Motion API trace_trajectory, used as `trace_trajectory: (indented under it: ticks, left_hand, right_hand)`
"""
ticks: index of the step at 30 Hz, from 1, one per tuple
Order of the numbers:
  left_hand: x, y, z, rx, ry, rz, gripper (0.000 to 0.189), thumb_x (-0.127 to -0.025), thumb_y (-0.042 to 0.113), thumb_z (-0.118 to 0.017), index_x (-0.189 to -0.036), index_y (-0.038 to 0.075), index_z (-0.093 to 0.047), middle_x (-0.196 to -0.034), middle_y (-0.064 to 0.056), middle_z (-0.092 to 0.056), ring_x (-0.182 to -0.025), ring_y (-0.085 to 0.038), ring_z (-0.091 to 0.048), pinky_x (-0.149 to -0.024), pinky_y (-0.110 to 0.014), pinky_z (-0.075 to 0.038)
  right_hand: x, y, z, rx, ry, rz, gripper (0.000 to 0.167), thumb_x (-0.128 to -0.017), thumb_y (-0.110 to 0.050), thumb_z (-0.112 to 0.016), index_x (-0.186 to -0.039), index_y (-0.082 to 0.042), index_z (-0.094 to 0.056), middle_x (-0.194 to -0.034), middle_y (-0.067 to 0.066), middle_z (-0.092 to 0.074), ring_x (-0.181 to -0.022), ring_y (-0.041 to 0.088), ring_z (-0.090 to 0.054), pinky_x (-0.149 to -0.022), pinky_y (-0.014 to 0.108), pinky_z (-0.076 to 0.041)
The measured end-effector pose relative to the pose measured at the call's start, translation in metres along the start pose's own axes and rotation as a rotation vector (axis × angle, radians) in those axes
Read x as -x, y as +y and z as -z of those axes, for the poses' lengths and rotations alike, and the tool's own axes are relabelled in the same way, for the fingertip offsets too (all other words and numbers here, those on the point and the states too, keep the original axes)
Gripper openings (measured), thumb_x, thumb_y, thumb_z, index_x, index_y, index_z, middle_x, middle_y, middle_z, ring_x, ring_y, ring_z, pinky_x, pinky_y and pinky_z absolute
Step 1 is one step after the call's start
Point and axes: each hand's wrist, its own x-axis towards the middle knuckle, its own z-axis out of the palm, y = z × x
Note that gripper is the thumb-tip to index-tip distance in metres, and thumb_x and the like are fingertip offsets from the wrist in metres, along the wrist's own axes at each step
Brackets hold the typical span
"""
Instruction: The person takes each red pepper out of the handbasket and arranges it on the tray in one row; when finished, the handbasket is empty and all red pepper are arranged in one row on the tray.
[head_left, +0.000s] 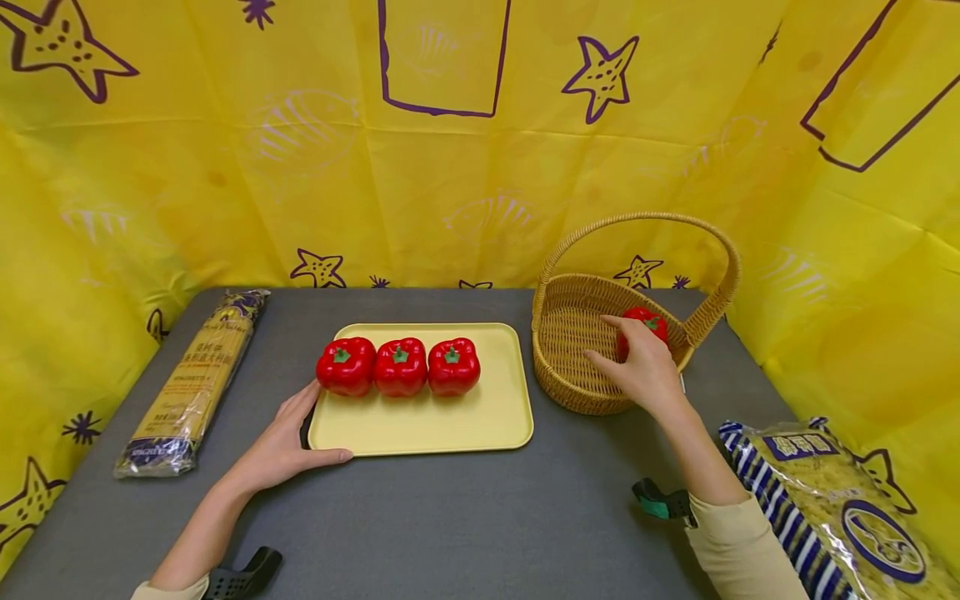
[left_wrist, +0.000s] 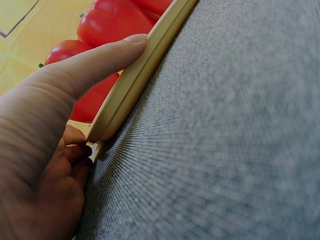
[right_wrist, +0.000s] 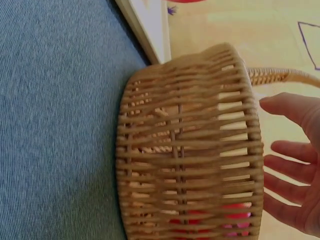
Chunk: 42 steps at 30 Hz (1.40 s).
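Observation:
Three red bell peppers (head_left: 401, 367) stand in a row on a pale yellow tray (head_left: 450, 425). My left hand (head_left: 281, 442) rests at the tray's left end, thumb along the front rim and fingers at the side; in the left wrist view the thumb (left_wrist: 115, 57) touches the rim. My right hand (head_left: 641, 362) is over the wicker basket (head_left: 577, 392), its fingers spread with nothing between them. Another red bell pepper (head_left: 654, 321) lies in the basket's right side, partly hidden by this hand. In the right wrist view the fingers (right_wrist: 290, 167) hover above the basket's rim.
A pack of spaghetti (head_left: 191, 375) lies at the table's left. At the right front edge sits a clear bag of pasta (head_left: 840, 500) with blue stripes. The basket's tall handle (head_left: 637, 217) arches over it. A yellow patterned cloth (head_left: 450, 167) hangs behind the grey table.

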Motion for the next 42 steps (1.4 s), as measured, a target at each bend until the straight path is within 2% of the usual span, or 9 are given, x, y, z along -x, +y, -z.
trace_trajectory:
  ticks: [10, 22, 32, 39, 42]
  left_hand:
    - [0.0, 0.0, 0.0, 0.002, -0.003, -0.003, 0.12, -0.072, 0.045, -0.085, -0.158, 0.017, -0.008, -0.16, -0.019, -0.015, -0.14, -0.045, -0.014, -0.1, -0.072, -0.02]
    - [-0.001, -0.002, -0.001, 0.012, 0.004, -0.025, 0.119, -0.071, 0.043, -0.086, -0.158, 0.02, -0.008, -0.16, -0.017, -0.014, -0.14, -0.044, -0.014, -0.099, -0.073, -0.02]
    - [0.0, -0.001, 0.0, 0.005, 0.009, -0.02, 0.119, -0.071, 0.043, -0.086, -0.158, 0.017, -0.01, -0.159, -0.019, -0.016, -0.14, -0.044, -0.015, -0.1, -0.072, -0.02]
    - [0.001, 0.002, 0.001, 0.006, 0.008, -0.022, 0.118, -0.072, 0.041, -0.086, -0.158, 0.017, -0.009, -0.159, -0.018, -0.016, -0.14, -0.044, -0.015, -0.1, -0.071, -0.021]
    - [0.001, 0.002, 0.001, 0.007, 0.013, -0.023, 0.118, -0.072, 0.04, -0.086, -0.158, 0.018, -0.01, -0.159, -0.018, -0.016, -0.14, -0.044, -0.016, -0.1, -0.071, -0.021]
  right_hand:
    - [0.001, 0.011, 0.006, 0.037, 0.016, -0.032, 0.057, -0.086, -0.031, -0.075, -0.131, -0.001, -0.056, -0.129, 0.021, -0.057, -0.118, 0.04, -0.051, -0.098, 0.056, -0.038]
    - [0.001, 0.021, 0.014, 0.054, 0.042, -0.092, 0.054, -0.088, -0.027, -0.072, -0.132, -0.002, -0.055, -0.127, 0.023, -0.056, -0.108, 0.04, -0.054, -0.084, 0.058, -0.047]
    - [-0.001, 0.028, 0.018, 0.069, 0.079, -0.137, 0.057, -0.087, -0.028, -0.073, -0.133, 0.0, -0.054, -0.129, 0.026, -0.054, -0.114, 0.043, -0.051, -0.087, 0.06, -0.047]
    - [-0.004, 0.033, 0.017, 0.086, 0.135, -0.173, 0.06, -0.086, -0.029, -0.073, -0.134, 0.001, -0.053, -0.136, 0.025, -0.048, -0.123, 0.044, -0.042, -0.091, 0.063, -0.043]
    - [-0.005, 0.036, 0.016, 0.098, 0.134, -0.198, 0.063, -0.086, -0.029, -0.073, -0.137, 0.0, -0.049, -0.139, 0.025, -0.045, -0.126, 0.044, -0.038, -0.09, 0.066, -0.043]
